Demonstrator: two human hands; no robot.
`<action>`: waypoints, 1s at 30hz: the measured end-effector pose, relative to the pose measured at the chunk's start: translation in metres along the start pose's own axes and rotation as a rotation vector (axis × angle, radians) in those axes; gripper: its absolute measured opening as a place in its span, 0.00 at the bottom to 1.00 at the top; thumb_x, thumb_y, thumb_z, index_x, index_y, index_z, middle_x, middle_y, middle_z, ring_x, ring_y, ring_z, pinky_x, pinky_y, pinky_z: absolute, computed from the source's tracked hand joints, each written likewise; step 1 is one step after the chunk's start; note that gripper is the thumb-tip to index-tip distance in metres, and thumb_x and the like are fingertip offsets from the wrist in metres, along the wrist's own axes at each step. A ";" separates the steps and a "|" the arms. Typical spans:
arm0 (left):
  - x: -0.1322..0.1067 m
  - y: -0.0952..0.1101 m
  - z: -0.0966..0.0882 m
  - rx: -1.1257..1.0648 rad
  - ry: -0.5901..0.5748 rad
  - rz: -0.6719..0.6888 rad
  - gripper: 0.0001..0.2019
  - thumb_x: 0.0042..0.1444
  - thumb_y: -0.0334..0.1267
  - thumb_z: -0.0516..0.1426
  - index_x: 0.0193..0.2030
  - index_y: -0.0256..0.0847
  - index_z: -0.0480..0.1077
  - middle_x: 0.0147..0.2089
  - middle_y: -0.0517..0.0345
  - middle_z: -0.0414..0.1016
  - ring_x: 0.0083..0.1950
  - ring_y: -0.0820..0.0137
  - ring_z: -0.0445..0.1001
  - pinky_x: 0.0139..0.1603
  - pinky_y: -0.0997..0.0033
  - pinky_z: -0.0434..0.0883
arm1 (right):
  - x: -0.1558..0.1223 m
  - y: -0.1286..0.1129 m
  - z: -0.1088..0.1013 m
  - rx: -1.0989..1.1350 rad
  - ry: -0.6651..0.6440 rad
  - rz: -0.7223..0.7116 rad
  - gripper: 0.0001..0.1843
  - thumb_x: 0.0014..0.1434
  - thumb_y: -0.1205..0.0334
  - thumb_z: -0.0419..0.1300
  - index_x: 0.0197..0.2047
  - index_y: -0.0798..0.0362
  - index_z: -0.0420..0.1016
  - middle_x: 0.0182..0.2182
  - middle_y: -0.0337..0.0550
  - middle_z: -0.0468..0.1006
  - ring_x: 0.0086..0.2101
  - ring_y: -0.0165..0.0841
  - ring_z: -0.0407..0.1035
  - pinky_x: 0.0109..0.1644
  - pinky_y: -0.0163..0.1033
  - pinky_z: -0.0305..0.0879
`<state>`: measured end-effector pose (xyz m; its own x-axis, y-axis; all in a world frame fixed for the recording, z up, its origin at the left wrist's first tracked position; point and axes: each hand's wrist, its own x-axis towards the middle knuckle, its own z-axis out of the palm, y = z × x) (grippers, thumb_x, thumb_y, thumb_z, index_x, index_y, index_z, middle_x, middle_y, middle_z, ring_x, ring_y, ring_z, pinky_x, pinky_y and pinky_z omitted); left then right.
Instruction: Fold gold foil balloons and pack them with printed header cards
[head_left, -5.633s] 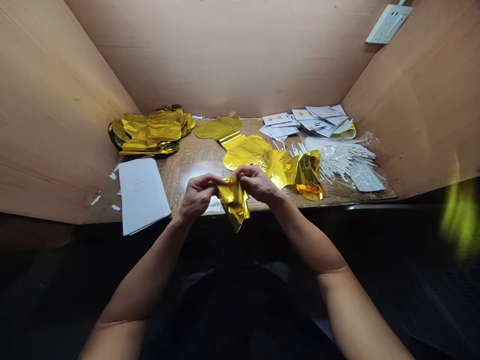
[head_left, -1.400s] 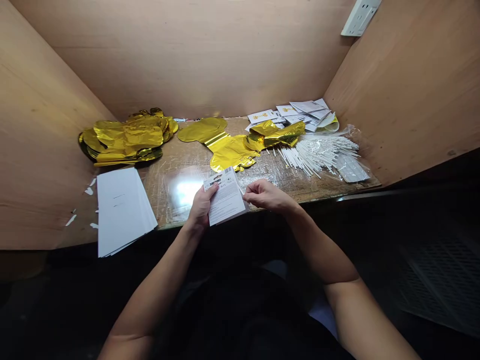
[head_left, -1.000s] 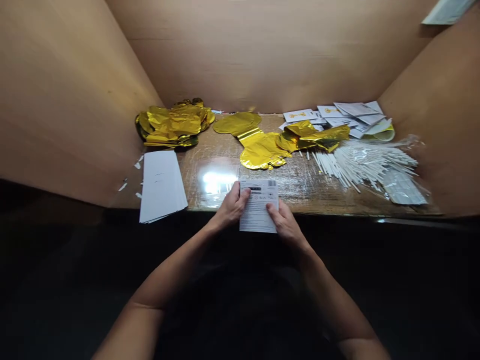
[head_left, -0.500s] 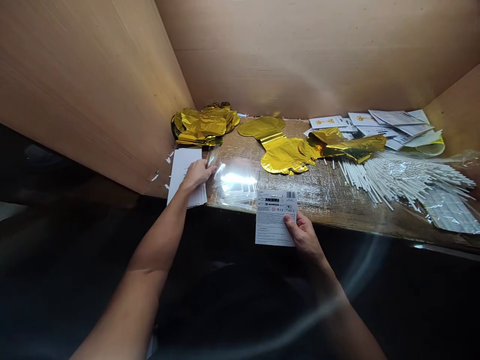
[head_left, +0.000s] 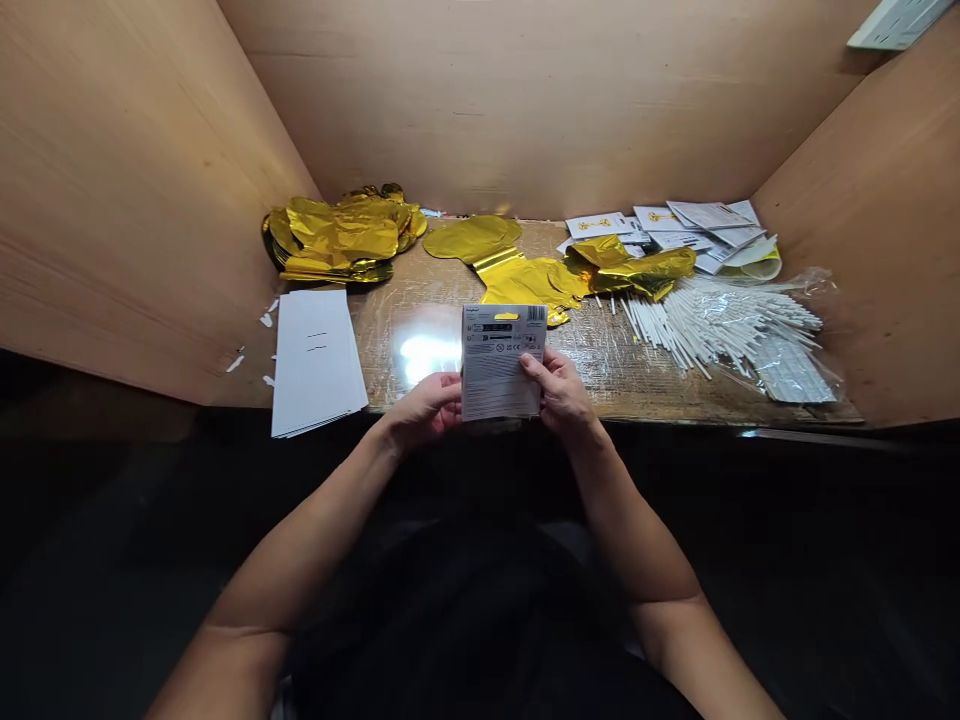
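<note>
Holding a white card upright in front of the chest, just above the table's near edge, the person has both hands at its lower half, so the printed side with its barcode and yellow tab faces the head camera. That placing looks like it keeps the print open to view, with nothing covering the top. The right hand pinches the card's right edge, its thumb pressed on the printed face and its other fingers tucked behind. The left hand meets the lower left edge with the palm turned inward; its fingers are hidden, so whether it pinches or only steadies the card cannot be told.

Nearest the left hand lies a stack of white sheets, squared up near the table's edge. Beyond the card, on the plastic-covered table, are a heap of gold foil balloons, 1 flat gold balloon and 1 crumpled gold balloon. To the right, white sticks fan out beside a pile of printed cards, kept within the 3 wooden walls.
</note>
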<state>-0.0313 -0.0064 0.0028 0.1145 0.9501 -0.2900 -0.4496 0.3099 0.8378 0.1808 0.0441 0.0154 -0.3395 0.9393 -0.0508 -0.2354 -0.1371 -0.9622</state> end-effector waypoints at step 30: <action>-0.007 -0.046 0.040 -0.105 0.004 -0.006 0.34 0.49 0.35 0.76 0.61 0.39 0.70 0.54 0.44 0.85 0.50 0.57 0.85 0.54 0.57 0.80 | -0.093 0.024 -0.028 -0.773 0.162 0.043 0.15 0.71 0.49 0.57 0.40 0.51 0.77 0.30 0.45 0.82 0.28 0.38 0.74 0.31 0.39 0.68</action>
<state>0.0239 -0.0263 -0.0154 0.1144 0.9480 -0.2969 -0.5393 0.3103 0.7828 0.2324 -0.0377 -0.0108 -0.1827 0.9804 -0.0732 0.4944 0.0273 -0.8688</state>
